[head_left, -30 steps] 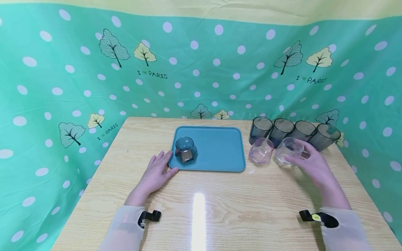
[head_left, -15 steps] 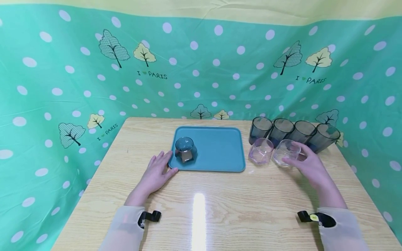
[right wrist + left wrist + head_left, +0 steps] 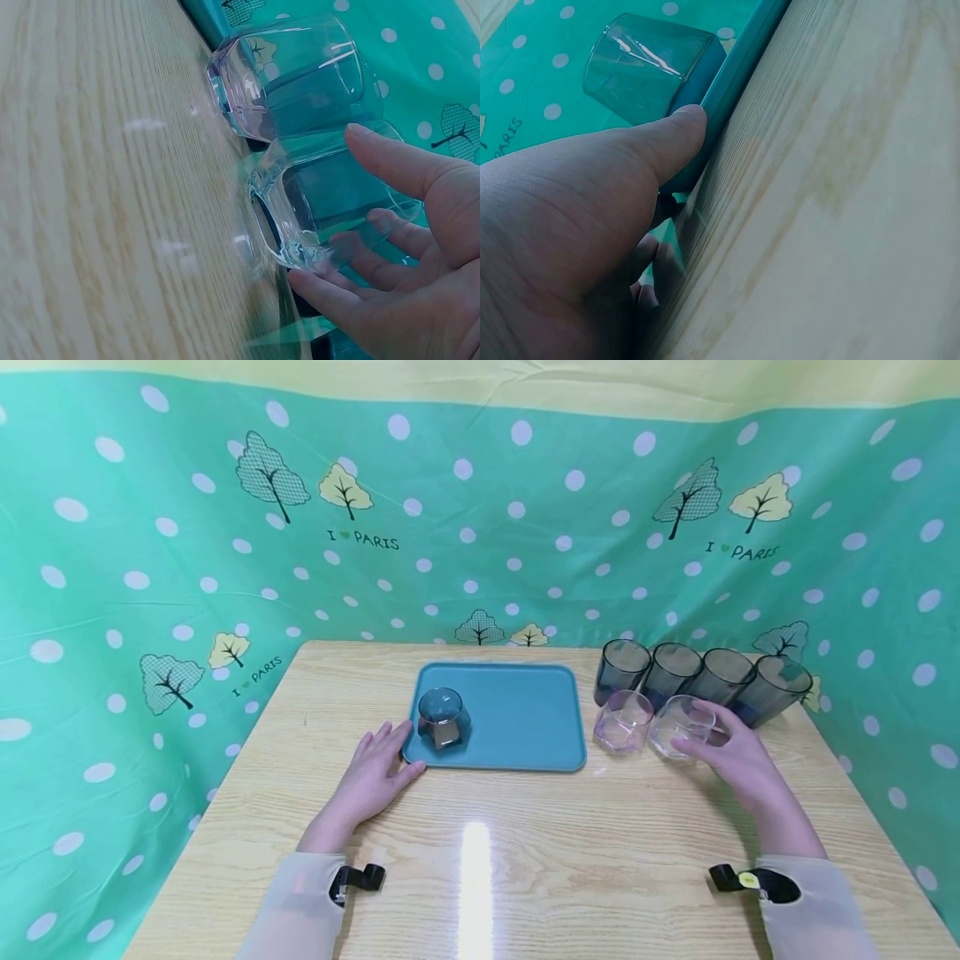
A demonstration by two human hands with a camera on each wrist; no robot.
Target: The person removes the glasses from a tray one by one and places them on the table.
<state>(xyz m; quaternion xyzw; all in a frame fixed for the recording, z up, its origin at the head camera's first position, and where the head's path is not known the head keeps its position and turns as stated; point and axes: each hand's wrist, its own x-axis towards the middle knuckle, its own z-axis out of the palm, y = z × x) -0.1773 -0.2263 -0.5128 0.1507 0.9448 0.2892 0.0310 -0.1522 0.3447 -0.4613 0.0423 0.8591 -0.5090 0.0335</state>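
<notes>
My right hand [image 3: 738, 756] holds a clear glass [image 3: 678, 727] from its right side, thumb in front and fingers behind. That glass is upright at the table, right beside a pinkish clear glass [image 3: 624, 722]; the right wrist view shows both glasses side by side. My left hand [image 3: 372, 774] lies on the table against the left front corner of a blue tray [image 3: 517, 727], fingers extended. In the left wrist view its thumb [image 3: 682, 139] touches the tray's rim. A short smoky glass [image 3: 441, 718] stands on the tray's left part.
Several tall dark glasses, such as the leftmost dark glass [image 3: 622, 670], stand in a row behind the clear ones. A green dotted cloth [image 3: 480, 510] hangs at the back and sides of the wooden table [image 3: 570, 860].
The right hand has brought the clear glass slightly left and toward me, close to the pinkish glass. The left hand, the tray and the smoky glass have stayed put.
</notes>
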